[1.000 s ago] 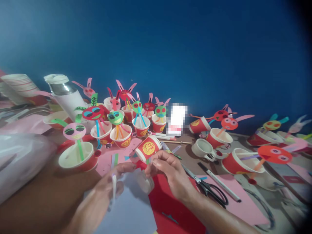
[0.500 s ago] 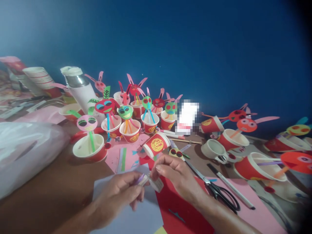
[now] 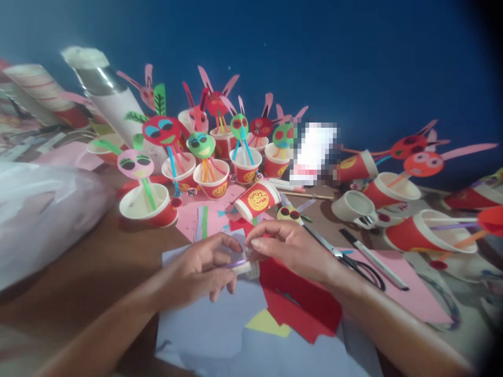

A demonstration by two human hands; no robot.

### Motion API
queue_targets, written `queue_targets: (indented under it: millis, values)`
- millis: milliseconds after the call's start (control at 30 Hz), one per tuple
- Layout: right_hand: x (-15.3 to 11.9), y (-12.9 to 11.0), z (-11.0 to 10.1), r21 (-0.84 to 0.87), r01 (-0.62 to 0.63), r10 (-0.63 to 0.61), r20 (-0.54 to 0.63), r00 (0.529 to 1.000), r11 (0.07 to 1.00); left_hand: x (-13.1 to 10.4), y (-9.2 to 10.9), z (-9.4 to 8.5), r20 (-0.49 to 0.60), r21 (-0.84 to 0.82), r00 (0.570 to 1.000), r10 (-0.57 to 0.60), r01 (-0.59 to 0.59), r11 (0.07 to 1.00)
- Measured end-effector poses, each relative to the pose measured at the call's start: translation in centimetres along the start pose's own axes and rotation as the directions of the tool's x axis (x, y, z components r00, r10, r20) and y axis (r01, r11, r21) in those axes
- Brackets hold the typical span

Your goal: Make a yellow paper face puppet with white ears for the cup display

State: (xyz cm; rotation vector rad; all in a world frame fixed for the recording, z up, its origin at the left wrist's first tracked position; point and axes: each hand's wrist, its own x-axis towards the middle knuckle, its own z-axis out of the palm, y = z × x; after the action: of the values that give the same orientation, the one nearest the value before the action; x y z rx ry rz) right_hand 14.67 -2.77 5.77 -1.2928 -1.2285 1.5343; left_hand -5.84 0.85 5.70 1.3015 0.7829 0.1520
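Observation:
My left hand (image 3: 202, 267) holds a small, thin purple-and-white piece (image 3: 237, 263) between thumb and fingers, its kind too blurred to tell. Close against it on the right, my right hand (image 3: 285, 243) has its thumb and fingertips pinched together; whatever is in them I cannot make out. A small whitish, see-through object (image 3: 254, 269) shows just below the right fingertips. Both hands are over a pale blue-white paper sheet (image 3: 204, 324) and a red paper sheet (image 3: 302, 303) with cut edges. A yellow paper scrap (image 3: 267, 323) lies between the sheets.
Black-handled scissors (image 3: 367, 272) and a marker (image 3: 375, 262) lie right. Behind stand several red paper cups (image 3: 212, 186) with paper-faced figures, one cup (image 3: 258, 200) tipped over. A white mug (image 3: 353, 208), flask (image 3: 112, 110), plastic bag (image 3: 47, 220) and blurred-out phone-like shape (image 3: 314, 152) surround them.
The view has tilted down and shows more of the sheets. My left fingers have spread somewhat around the purple-and-white piece, which lies flatter. My right hand remains pinched beside it.

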Motion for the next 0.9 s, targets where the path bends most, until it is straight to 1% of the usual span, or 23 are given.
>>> queue_targets:
  millis: [100,167,233,300,400,533,700,800,900]
  values:
    - [0.0,0.1,-0.3,-0.125,0.024,-0.022,0.018,1.000,0.992,0.0,-0.2,0.0,-0.021,0.040,1.000,-0.012,0.013,0.999]
    - [0.0,0.1,-0.4,-0.180,0.063,-0.057,0.037,0.998,0.982,0.1,-0.3,0.0,0.002,0.059,1.000,-0.016,0.016,0.998]
    - [0.0,0.1,-0.5,-0.209,0.095,-0.083,0.064,0.994,0.973,0.2,-0.3,0.1,0.026,0.064,1.000,-0.013,0.011,0.998]
    - [-0.1,0.1,-0.4,-0.234,0.112,-0.095,0.084,0.992,0.966,0.4,-0.2,0.1,0.021,0.065,1.000,-0.013,0.011,0.998]
    - [-0.3,-0.2,-0.3,-0.268,0.132,-0.117,0.070,0.991,0.954,0.6,-0.1,0.2,0.004,0.065,1.000,-0.017,0.017,0.998]
    - [-0.5,-0.4,-0.1,-0.305,0.115,-0.107,0.042,0.993,0.946,0.9,0.0,0.3,0.018,0.086,1.000,-0.013,0.011,0.996]
    - [-0.6,-0.5,0.1,-0.347,0.086,-0.081,0.029,0.996,0.934,1.0,0.3,0.7,0.031,0.111,0.999,-0.034,0.030,0.993]
    - [-0.7,-0.7,0.2,-0.368,0.067,-0.061,0.027,0.998,0.927,0.8,0.9,0.9,0.012,0.137,0.999,-0.048,0.046,0.990]
    - [-0.8,-1.1,0.2,-0.381,0.028,-0.015,0.037,0.999,0.924,0.7,1.6,1.1,-0.008,0.164,0.998,-0.061,0.061,0.985]
